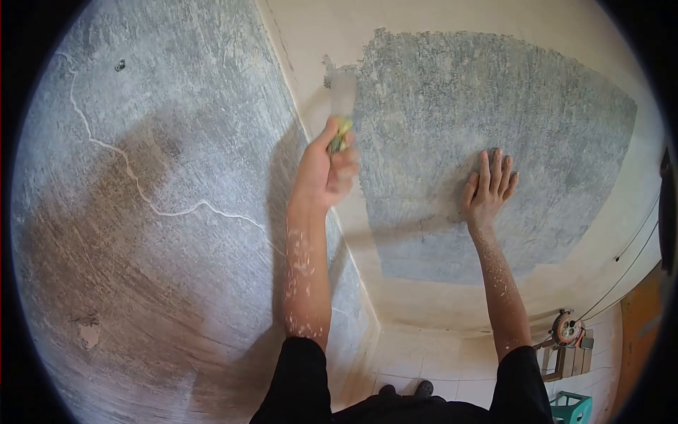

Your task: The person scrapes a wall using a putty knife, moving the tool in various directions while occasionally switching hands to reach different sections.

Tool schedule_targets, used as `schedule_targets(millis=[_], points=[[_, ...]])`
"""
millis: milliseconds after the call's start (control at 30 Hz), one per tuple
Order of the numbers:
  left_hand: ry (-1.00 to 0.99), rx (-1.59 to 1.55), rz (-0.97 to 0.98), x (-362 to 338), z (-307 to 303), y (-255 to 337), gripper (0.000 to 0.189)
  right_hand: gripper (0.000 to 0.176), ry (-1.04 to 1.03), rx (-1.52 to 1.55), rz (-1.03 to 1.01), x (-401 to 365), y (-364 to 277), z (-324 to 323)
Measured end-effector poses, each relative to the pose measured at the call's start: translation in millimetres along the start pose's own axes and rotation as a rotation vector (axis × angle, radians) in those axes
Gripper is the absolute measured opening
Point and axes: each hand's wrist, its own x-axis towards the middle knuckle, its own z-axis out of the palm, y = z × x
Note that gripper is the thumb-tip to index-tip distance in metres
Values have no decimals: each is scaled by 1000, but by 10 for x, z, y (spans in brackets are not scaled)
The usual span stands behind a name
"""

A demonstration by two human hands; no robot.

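My left hand is wrapped round the yellow-green handle of a scraper, slightly blurred, its flat blade pointing up. The blade's upper edge is at the left border of a rough grey patch, where cream paint meets it near the room corner. Lower down on the right, my right hand lies flat against the grey patch with its fingers spread, holding nothing. Pale flecks cover both forearms.
On the left, a grey wall carries a long white crack-like line. A round reel-like device rests on a wooden stand at lower right, above a teal plastic stool. Dark cables hang near the right wall.
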Motion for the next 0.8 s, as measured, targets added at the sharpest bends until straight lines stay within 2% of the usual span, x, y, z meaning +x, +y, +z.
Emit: schedule_targets(millis=[67, 167, 367, 467, 567, 667, 800], points=[[-54, -1, -31, 59, -25, 148, 36, 45, 7, 2, -13, -25, 5, 11], [49, 76, 27, -42, -60, 94, 35, 45, 0, -2, 0, -29, -1, 12], [36, 86, 17, 23, -63, 204, 33, 44, 32, 36, -12, -14, -7, 18], [116, 88, 1, 40, -52, 107, 34, 45, -3, 4, -6, -23, 0, -2], [61, 178, 117, 151, 119, 381, 35, 44, 8, 19, -1, -8, -23, -3], [259, 171, 93, 45, 166, 144, 36, 44, -23, 18, -11, -30, 20, -18], [151, 173, 76, 66, 78, 94, 37, 44, 0, 8, -26, -8, 52, 1]])
